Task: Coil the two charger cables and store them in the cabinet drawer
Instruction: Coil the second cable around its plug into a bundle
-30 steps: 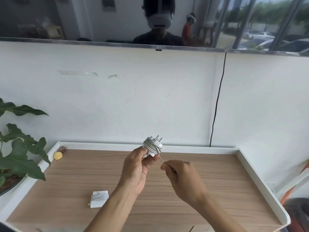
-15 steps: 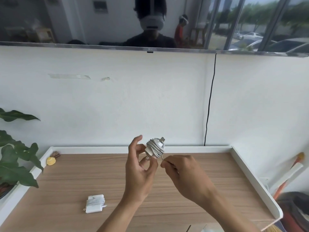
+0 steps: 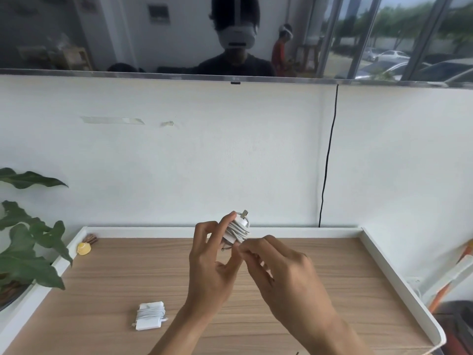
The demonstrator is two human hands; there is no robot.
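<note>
Status check, coil-and-store.

First charger (image 3: pixel 149 315): lies on the worktop (image 3: pixel 128 272), near the front left, cable wound round the block. Coiling looks done for this one. Not stored.

Second charger (image 3: pixel 236 230): held in the air above the middle of the worktop, prong end up, most of its cable wrapped round the body in several turns.

Left hand (image 3: pixel 212 260): grips the second charger, one fingertip on top and the thumb underneath, the other fingers spread loosely.

Right hand (image 3: pixel 279 267): fingers curled, pinching the last bit of that charger's cable tight against the bundle. The free end itself is mostly hidden by the fingertips.

Judgement: coiling is close to finished; what remains is tucking or securing the tail. Storage has not started. No cabinet drawer is in view, so both chargers have yet to be carried there.
</note>
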